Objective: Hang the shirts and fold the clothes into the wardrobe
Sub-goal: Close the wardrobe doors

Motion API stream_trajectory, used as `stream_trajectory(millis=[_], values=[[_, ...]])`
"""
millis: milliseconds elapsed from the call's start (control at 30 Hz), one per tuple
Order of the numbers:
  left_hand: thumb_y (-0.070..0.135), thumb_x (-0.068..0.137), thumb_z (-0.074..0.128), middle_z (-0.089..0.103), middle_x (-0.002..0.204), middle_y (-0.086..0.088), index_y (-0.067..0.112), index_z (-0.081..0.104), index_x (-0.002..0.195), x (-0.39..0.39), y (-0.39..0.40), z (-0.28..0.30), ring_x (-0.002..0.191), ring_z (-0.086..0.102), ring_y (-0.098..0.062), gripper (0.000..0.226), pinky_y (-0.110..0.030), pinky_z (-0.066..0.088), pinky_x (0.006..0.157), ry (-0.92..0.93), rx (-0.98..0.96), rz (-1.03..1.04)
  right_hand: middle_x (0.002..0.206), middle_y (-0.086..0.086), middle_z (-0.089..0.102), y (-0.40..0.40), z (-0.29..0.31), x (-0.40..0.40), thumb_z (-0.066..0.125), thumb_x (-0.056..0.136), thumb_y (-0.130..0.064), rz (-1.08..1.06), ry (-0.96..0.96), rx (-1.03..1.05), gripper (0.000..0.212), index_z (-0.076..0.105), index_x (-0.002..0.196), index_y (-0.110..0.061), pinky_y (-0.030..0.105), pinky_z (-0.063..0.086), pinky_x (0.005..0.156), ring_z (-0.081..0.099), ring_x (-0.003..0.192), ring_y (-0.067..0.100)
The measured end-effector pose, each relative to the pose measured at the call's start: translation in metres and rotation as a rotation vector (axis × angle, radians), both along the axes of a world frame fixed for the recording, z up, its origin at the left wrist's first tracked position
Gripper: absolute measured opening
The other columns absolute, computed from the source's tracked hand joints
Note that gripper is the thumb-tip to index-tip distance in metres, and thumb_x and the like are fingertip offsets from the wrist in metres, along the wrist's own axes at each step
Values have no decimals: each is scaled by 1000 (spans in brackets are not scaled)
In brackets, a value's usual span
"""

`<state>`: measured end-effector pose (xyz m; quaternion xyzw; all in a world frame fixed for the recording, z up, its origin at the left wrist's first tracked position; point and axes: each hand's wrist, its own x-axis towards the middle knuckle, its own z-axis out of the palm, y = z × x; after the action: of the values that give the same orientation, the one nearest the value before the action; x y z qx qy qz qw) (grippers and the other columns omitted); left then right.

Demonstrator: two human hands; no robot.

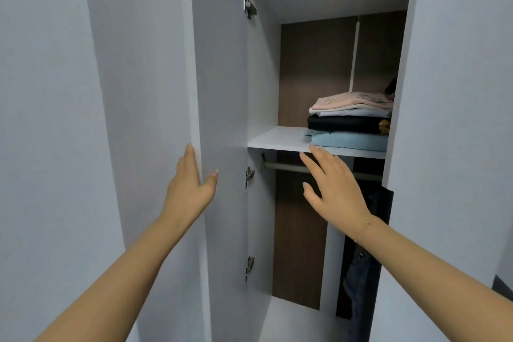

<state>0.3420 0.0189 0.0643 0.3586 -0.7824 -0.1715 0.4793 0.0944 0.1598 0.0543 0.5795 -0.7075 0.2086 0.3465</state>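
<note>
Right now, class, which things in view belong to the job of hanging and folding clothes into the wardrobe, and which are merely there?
Belong to the job:
- folded stack on the shelf
- hanging rail
- dark hung garments
- left door, gripped by the left hand
- right hand, open, holding nothing

Merely there:
- hinges
- bracelet

head cam | faces fwd, slightly down | close to open wardrobe | single view, no overlap
</note>
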Motion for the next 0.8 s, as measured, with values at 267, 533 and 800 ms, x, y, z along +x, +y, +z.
stream_trajectory(millis=[267, 533, 800], values=[[61, 87, 41, 23, 146, 17, 63, -9, 139, -74, 20, -8, 134, 32, -5, 71, -23, 33, 105, -185, -186, -395, 159, 7, 23, 18, 8, -64, 56, 95, -30, -101, -44, -89, 57, 38, 148, -18, 39, 14, 116, 20, 147, 27], [61, 81, 60, -37, 154, 8, 50, -30, 139, -227, -7, 0, 145, -27, -22, 108, -61, 1, 117, -531, -530, -271, 163, 0, -6, 52, 21, -162, 38, 92, -57, -149, -50, -55, 79, -1, 153, -26, 53, 4, 120, -8, 149, 24], [71, 72, 57, -48, 146, 4, 45, -36, 137, -334, -31, -14, 135, -44, -26, 117, -69, 2, 110, -533, -480, -199, 159, 1, -24, 14, 6, -233, 56, 75, -71, -272, 63, 115, 109, -13, 151, -32, 68, -3, 111, -28, 144, 31]])
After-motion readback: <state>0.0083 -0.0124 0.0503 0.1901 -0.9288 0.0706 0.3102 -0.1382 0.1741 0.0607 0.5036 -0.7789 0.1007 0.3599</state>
